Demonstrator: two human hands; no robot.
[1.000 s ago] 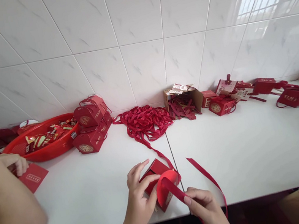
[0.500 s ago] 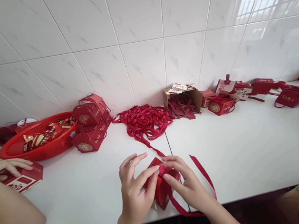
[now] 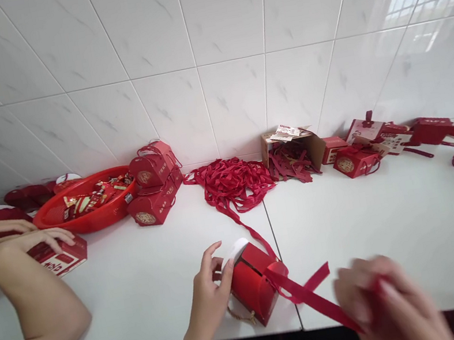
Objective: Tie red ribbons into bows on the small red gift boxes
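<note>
Head view: red box [image 3: 257, 289] at near middle of worktop [image 3: 143, 290], left fingers [image 3: 227, 276] grasping its left side. Right fingers [image 3: 362, 287] clenched on ribbon [image 3: 320, 300] running from box. Beyond: ribbon pile [image 3: 233, 182], strand [image 3: 256, 236] trailing to box; stacked boxes [image 3: 151, 174], basin [image 3: 99, 220] left; carton [image 3: 315, 149] right. Co-worker's hand [image 3: 48, 238] on printed box [image 3: 73, 257], left.

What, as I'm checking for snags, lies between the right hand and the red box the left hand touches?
Only the red ribbon, running from the red box to the blurred right hand; nothing else visible stands between them.
</note>
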